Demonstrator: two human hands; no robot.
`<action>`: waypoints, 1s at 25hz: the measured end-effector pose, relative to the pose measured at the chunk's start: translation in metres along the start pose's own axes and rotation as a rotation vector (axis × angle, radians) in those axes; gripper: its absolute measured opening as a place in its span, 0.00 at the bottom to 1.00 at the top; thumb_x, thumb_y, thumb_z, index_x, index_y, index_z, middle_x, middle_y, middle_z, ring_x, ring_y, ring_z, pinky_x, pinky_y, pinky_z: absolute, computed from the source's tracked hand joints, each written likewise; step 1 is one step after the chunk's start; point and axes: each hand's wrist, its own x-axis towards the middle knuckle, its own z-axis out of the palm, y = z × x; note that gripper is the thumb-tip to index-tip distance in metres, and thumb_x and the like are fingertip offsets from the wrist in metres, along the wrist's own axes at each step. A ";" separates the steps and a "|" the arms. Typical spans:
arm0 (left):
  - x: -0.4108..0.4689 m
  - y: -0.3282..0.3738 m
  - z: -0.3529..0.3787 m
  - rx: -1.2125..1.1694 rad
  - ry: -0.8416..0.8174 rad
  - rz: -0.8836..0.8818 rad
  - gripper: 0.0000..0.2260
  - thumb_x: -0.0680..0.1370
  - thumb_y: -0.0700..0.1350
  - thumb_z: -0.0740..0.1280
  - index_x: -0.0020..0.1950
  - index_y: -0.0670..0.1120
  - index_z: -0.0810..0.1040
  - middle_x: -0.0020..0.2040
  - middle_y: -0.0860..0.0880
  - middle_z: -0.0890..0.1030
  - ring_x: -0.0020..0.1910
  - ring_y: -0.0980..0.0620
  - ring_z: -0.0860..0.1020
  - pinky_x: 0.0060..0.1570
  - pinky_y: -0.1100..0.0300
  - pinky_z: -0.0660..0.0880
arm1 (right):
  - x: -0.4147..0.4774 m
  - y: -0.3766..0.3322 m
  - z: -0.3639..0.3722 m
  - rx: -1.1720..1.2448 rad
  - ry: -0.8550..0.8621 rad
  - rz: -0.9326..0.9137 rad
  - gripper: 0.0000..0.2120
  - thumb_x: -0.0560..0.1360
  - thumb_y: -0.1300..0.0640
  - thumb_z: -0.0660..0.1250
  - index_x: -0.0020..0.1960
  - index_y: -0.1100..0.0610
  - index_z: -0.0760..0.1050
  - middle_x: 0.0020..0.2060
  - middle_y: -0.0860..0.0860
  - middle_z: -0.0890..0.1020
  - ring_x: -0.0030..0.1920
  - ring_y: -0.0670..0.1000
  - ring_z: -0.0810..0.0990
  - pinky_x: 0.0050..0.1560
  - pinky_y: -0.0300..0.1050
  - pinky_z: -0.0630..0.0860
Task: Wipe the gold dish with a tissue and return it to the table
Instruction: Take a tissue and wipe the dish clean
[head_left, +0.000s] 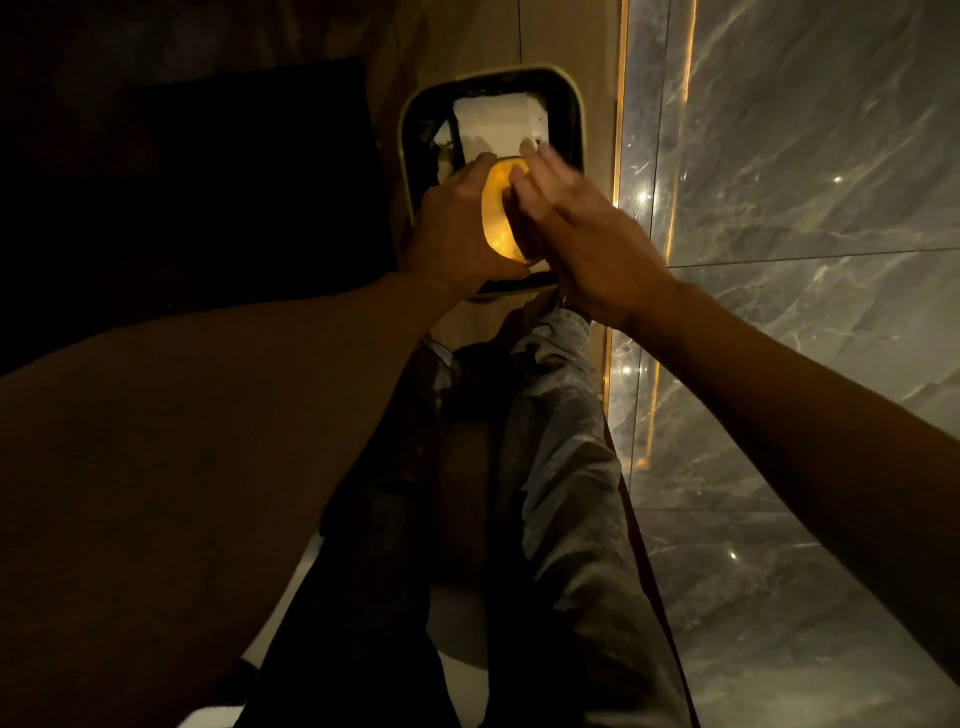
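Left hand (452, 234) gripping tilted gold dish (501, 208), right hand (587, 249) pressed inside

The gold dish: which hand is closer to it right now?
Both touch it. The left hand grips the gold dish from its left side, holding it on edge. The right hand presses against its right face; whether a tissue is there is hidden.

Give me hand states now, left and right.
Left hand: closed on the gold dish.
Right hand: pressed against the dish; tissue not visible, grip cannot be told.
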 end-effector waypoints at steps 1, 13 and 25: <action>-0.001 0.001 0.000 -0.022 0.007 0.000 0.41 0.58 0.56 0.80 0.66 0.43 0.73 0.59 0.45 0.82 0.58 0.46 0.81 0.56 0.57 0.76 | 0.001 -0.002 -0.002 0.021 0.076 0.034 0.26 0.82 0.57 0.55 0.77 0.63 0.53 0.78 0.62 0.56 0.79 0.60 0.51 0.78 0.49 0.53; 0.005 0.018 -0.003 -0.086 -0.136 -0.134 0.44 0.62 0.47 0.83 0.74 0.42 0.67 0.67 0.46 0.76 0.62 0.56 0.72 0.64 0.61 0.72 | 0.005 0.012 -0.013 1.023 0.144 0.590 0.15 0.81 0.63 0.59 0.67 0.56 0.71 0.55 0.49 0.81 0.54 0.37 0.80 0.57 0.35 0.77; 0.014 0.030 -0.004 -0.882 -0.317 -0.710 0.26 0.80 0.61 0.60 0.74 0.49 0.68 0.72 0.49 0.72 0.67 0.48 0.73 0.47 0.60 0.78 | -0.007 0.025 -0.015 1.218 0.154 0.730 0.10 0.82 0.56 0.59 0.57 0.57 0.77 0.45 0.52 0.79 0.48 0.48 0.79 0.45 0.36 0.77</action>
